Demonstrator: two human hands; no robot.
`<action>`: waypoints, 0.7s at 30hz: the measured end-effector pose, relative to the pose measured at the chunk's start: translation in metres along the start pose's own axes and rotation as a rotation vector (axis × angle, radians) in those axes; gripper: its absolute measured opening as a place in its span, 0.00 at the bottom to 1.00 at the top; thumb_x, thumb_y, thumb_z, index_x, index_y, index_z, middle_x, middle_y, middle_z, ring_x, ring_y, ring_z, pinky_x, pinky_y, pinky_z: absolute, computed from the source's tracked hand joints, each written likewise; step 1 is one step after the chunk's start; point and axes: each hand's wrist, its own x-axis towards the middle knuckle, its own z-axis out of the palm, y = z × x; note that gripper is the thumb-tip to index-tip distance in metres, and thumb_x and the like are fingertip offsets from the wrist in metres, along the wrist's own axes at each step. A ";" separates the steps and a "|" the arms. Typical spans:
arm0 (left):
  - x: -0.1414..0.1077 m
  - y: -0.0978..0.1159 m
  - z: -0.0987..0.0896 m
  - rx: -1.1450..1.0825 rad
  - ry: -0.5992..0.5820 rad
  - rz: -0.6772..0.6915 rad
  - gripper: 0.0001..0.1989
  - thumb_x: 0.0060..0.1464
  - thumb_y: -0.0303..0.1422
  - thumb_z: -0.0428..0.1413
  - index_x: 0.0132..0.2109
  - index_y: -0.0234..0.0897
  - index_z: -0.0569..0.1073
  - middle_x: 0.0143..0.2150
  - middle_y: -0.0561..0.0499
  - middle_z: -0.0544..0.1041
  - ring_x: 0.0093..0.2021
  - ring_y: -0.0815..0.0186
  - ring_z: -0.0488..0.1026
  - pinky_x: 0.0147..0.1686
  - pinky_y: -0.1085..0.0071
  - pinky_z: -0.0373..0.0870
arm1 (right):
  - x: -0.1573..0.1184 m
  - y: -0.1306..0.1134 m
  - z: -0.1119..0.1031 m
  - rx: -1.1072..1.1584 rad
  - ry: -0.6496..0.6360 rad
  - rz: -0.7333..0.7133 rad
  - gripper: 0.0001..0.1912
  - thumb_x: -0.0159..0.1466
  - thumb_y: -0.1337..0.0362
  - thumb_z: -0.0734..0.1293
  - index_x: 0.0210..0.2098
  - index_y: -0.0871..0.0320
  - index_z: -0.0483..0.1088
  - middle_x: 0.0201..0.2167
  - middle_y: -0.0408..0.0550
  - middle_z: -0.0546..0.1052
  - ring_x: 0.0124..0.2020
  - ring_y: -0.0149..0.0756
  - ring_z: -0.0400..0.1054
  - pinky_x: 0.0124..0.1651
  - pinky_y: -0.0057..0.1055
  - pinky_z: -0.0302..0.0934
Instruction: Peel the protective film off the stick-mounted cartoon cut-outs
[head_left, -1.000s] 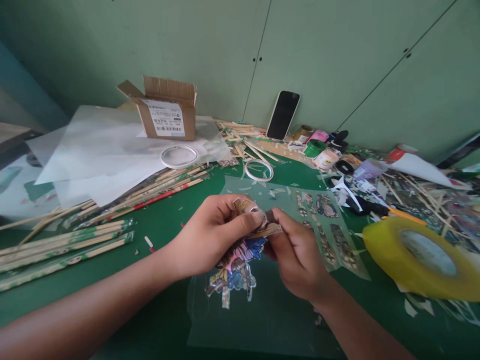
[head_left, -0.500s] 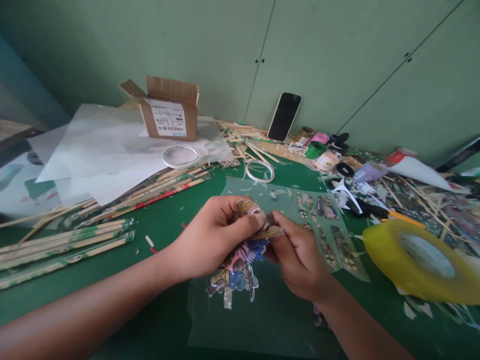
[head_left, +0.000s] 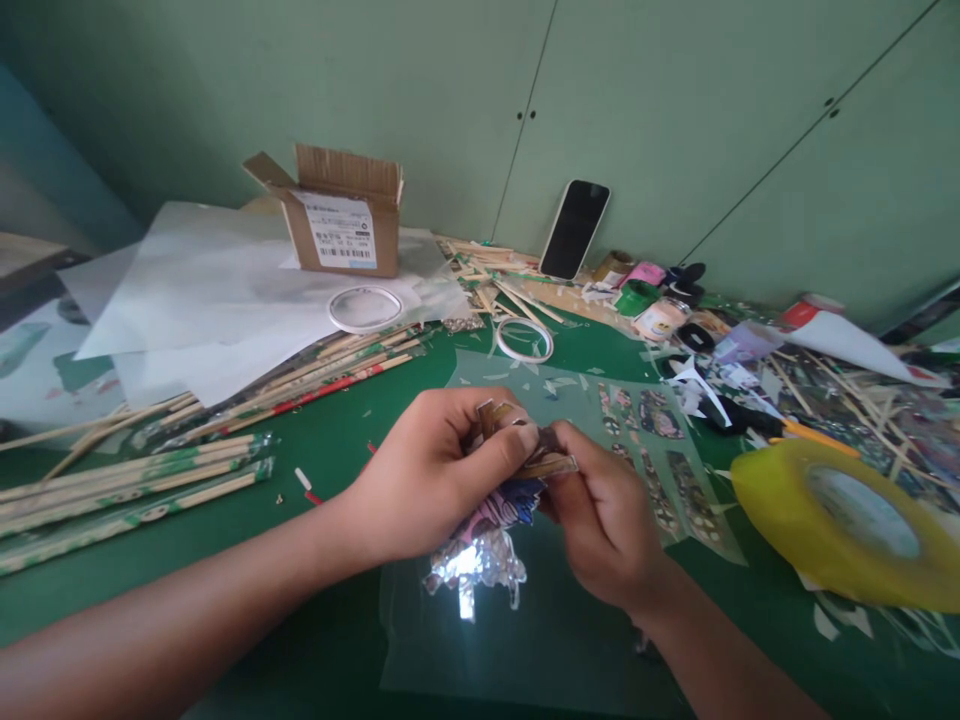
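Handle the cut-out figure [head_left: 514, 505] with light, even pressure, in this inspector's judgement, given such thin-looking material. Support the body close to the worked edge with one hand, and work that edge with finger and thumb of the other, in small movements. Avoid loading the narrow projections at the lower end (judged most liable to crease). Tilt slightly out of the light when checking; note strong glare across the lower part, hiding the printed detail there.

Observed at the left hand [head_left: 442, 470]: a near-full curl, with thumb laid across the upper part of the figure and fingers folded behind, largely hidden. Judged a firm hold. Observed at the right hand [head_left: 607, 510]: a close pinch at the figure's right edge, beside a tan strip [head_left: 553, 466]. Cannot tell exact contact behind the fingers, nor whether joined to the figure in the case of the strip.

Located the figure between both hands, seemingly raised above the tabletop [head_left: 330, 395], with lower part hanging below the left hand over a clear sheet [head_left: 465, 665]. Noted just beyond the right hand, on the same sheet: patterned strips [head_left: 688, 493]. Recorded farther right: a yellow tape roll [head_left: 776, 510]. Recorded at left: wrapped sticks [head_left: 150, 514].
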 end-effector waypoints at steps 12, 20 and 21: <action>0.001 0.001 0.003 -0.153 0.010 -0.048 0.10 0.57 0.29 0.53 0.27 0.32 0.68 0.23 0.58 0.65 0.24 0.77 0.60 0.25 0.80 0.59 | 0.000 0.000 -0.002 0.275 -0.094 0.081 0.13 0.71 0.61 0.56 0.29 0.55 0.56 0.20 0.35 0.60 0.20 0.22 0.54 0.23 0.21 0.50; 0.000 0.001 0.003 -0.194 0.013 -0.074 0.10 0.57 0.29 0.53 0.27 0.32 0.68 0.23 0.58 0.65 0.24 0.77 0.60 0.25 0.81 0.59 | 0.000 -0.001 -0.002 0.312 -0.118 0.099 0.13 0.71 0.60 0.56 0.29 0.55 0.58 0.21 0.35 0.61 0.21 0.22 0.54 0.23 0.22 0.50; 0.000 0.001 0.003 -0.200 0.014 -0.077 0.10 0.57 0.29 0.53 0.27 0.32 0.68 0.23 0.58 0.65 0.24 0.77 0.60 0.25 0.81 0.59 | 0.001 -0.001 -0.002 0.317 -0.119 0.097 0.13 0.71 0.60 0.55 0.29 0.55 0.58 0.21 0.35 0.61 0.21 0.22 0.54 0.23 0.22 0.50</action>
